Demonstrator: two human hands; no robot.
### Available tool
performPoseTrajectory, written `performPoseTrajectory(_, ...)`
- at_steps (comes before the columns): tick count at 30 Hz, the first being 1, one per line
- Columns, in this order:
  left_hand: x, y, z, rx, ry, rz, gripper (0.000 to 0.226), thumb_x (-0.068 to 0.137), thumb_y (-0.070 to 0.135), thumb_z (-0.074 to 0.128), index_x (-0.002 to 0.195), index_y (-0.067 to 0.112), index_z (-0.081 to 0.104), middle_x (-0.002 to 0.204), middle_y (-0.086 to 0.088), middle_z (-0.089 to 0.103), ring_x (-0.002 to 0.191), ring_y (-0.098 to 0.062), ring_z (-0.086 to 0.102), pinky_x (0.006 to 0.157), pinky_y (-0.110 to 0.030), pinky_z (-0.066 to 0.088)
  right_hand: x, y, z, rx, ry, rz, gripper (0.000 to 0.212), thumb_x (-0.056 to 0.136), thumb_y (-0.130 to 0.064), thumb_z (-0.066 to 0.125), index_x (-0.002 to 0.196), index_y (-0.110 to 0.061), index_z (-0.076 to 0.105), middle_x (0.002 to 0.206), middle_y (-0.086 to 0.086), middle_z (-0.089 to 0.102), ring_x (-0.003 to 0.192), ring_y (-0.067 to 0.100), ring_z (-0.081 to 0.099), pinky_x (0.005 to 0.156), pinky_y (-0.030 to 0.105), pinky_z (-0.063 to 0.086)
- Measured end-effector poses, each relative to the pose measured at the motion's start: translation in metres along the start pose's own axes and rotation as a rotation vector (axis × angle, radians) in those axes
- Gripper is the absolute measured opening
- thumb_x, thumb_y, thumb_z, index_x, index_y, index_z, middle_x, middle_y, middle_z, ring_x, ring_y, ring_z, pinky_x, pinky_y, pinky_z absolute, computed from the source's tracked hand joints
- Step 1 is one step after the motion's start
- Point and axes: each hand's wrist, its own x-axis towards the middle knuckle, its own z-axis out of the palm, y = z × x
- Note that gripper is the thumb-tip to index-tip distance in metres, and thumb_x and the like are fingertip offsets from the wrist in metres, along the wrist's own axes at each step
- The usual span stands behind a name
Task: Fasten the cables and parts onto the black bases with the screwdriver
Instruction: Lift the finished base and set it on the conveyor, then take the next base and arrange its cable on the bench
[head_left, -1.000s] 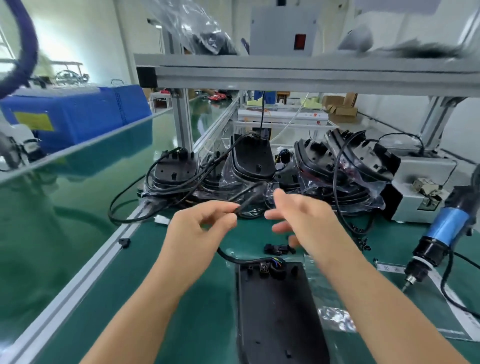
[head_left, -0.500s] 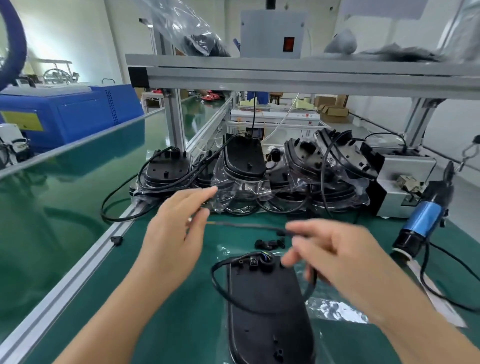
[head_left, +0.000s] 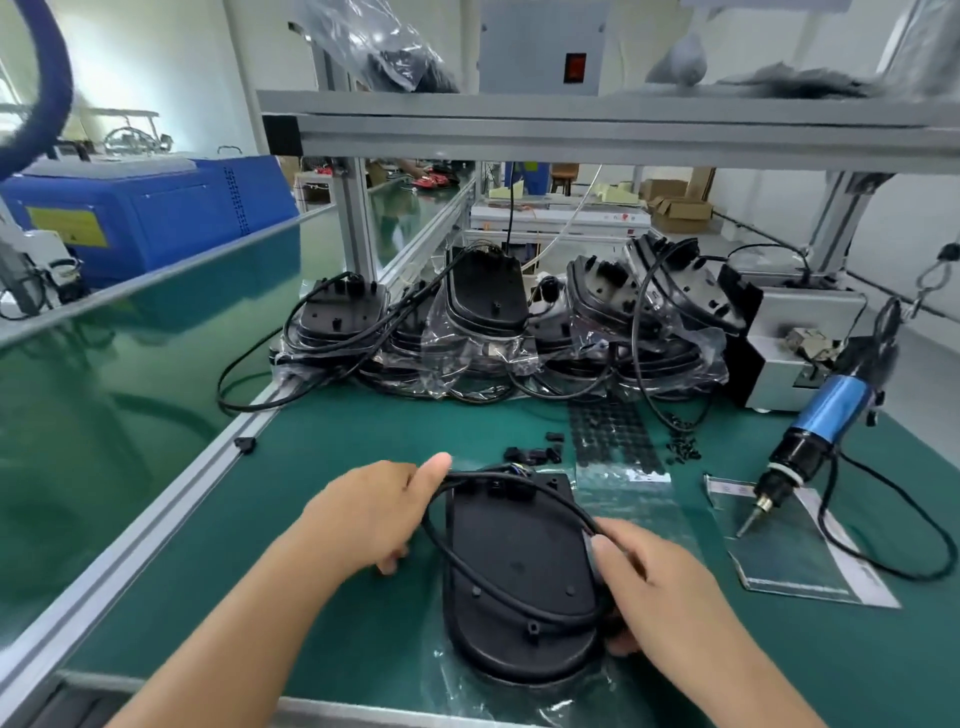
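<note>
Base (head_left: 519, 566), black, lies flat on table (head_left: 322, 467) between both hands, cable (head_left: 498, 587) looped over it. Left hand (head_left: 371, 512) pinches cable at base's far left corner; right hand (head_left: 649, 587) grips it at right edge. Step looks like cable routing, no screws driven yet. Screwdriver (head_left: 815, 426) hangs right of right hand, untouched; next move likely needs it fetched.

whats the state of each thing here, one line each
base: flat on the mat, cable looped over it
cable: looped, held at both sides
left hand: gripping the cable at the base's left edge
right hand: gripping the cable at the base's right edge
screwdriver: hanging idle, tip down, unheld
stacked bases: piled at the back, some in plastic bags
</note>
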Motion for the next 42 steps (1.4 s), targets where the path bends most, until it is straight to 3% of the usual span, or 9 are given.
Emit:
performPoseTrajectory(3, -0.020, 0.003, 0.010, -0.660, -0.087, -0.069, 0.050, 0.081, 0.072, 0.046, 0.092, 0.024, 0.058, 0.063, 0.004, 0.067, 0.049, -0.011, 0.063, 0.050, -0.029, 0.055, 0.004, -0.009, 0.011, 0.089, 0.037, -0.048, 0.033, 0.102, -0.034, 0.038, 0.125, -0.043, 0.061, 0.112, -0.003, 0.071, 0.087, 0.014, 0.069, 0.077, 0.032, 0.058)
performPoseTrajectory(7, -0.026, -0.009, 0.027, -0.745, 0.183, -0.079, 0.062, 0.062, 0.064, 0.076, 0.097, 0.014, 0.063, 0.077, 0.004, 0.063, 0.062, -0.015, 0.062, 0.042, -0.022, 0.046, 0.025, -0.023, 0.039, 0.062, 0.119, -0.101, 0.042, 0.103, -0.031, 0.037, 0.141, -0.025, 0.052, 0.137, -0.009, 0.058, 0.100, 0.015, 0.064, 0.088, 0.025, 0.050)
performPoseTrajectory(11, -0.025, -0.034, 0.013, -1.179, 0.384, -0.136, 0.010, 0.069, 0.026, 0.085, 0.067, 0.022, 0.075, 0.073, 0.000, 0.074, 0.068, -0.015, 0.071, 0.068, -0.031, 0.054, 0.057, -0.055, 0.075, 0.113, 0.131, -0.218, 0.041, 0.104, -0.028, 0.035, 0.141, -0.020, 0.051, 0.131, -0.001, 0.061, 0.103, 0.010, 0.050, 0.086, 0.023, 0.036)
performPoseTrajectory(16, -0.028, -0.068, -0.006, -1.271, 0.433, -0.104, 0.026, 0.071, 0.020, 0.084, 0.090, 0.033, 0.072, 0.094, 0.001, 0.076, 0.088, -0.014, 0.072, 0.081, -0.038, 0.055, 0.084, -0.100, 0.119, 0.209, 0.034, -0.292, 0.043, 0.105, -0.028, 0.033, 0.143, -0.017, 0.049, 0.139, 0.006, 0.054, 0.129, 0.021, 0.046, 0.104, 0.030, 0.034)
performPoseTrajectory(19, -0.035, -0.093, -0.013, -1.332, 0.552, -0.106, 0.038, 0.075, 0.015, 0.080, 0.108, 0.024, 0.064, 0.101, -0.005, 0.075, 0.094, -0.023, 0.071, 0.078, -0.037, 0.054, 0.085, -0.125, 0.143, 0.327, -0.028, -0.360, 0.040, 0.104, -0.027, 0.037, 0.140, -0.017, 0.053, 0.137, 0.002, 0.057, 0.127, 0.018, 0.048, 0.097, 0.023, 0.033)
performPoseTrajectory(27, -0.065, -0.137, -0.028, -1.257, 1.020, -0.055, 0.028, 0.082, -0.003, 0.066, 0.104, 0.016, 0.067, 0.098, -0.010, 0.074, 0.090, -0.026, 0.071, 0.080, -0.040, 0.057, 0.073, -0.173, 0.196, 0.470, -0.238, -0.536, 0.032, 0.103, -0.035, 0.038, 0.098, -0.017, 0.064, 0.096, 0.002, 0.067, 0.092, 0.020, 0.057, 0.076, 0.031, 0.039)
performPoseTrajectory(32, -0.073, -0.144, -0.041, -1.270, 1.112, -0.167, 0.024, 0.085, -0.001, 0.066, 0.103, 0.014, 0.065, 0.097, -0.009, 0.075, 0.091, -0.027, 0.072, 0.077, -0.038, 0.059, 0.073, -0.183, 0.214, 0.475, -0.332, -0.585, 0.049, 0.103, -0.037, 0.039, 0.144, -0.010, 0.046, 0.133, 0.004, 0.060, 0.129, 0.022, 0.049, 0.106, 0.031, 0.034)
performPoseTrajectory(39, -0.092, -0.179, -0.108, -1.209, 1.290, -0.418, 0.017, 0.086, 0.007, 0.066, 0.098, 0.016, 0.058, 0.099, -0.007, 0.069, 0.088, -0.025, 0.066, 0.085, -0.036, 0.055, 0.078, -0.170, 0.215, 0.536, -0.388, -0.651, 0.051, 0.102, -0.040, 0.040, 0.147, -0.017, 0.040, 0.093, -0.022, 0.057, 0.105, 0.018, 0.061, 0.098, 0.046, 0.047)
performPoseTrajectory(42, -0.103, -0.198, -0.134, -1.169, 1.291, -0.522, 0.016, 0.089, 0.010, 0.063, 0.100, 0.013, 0.051, 0.096, -0.012, 0.057, 0.084, -0.023, 0.050, 0.077, -0.040, 0.048, 0.078, -0.171, 0.216, 0.507, -0.368, -0.701, 0.048, 0.102, -0.035, 0.042, 0.145, -0.013, 0.043, 0.088, -0.016, 0.058, 0.101, 0.019, 0.057, 0.097, 0.034, 0.042)
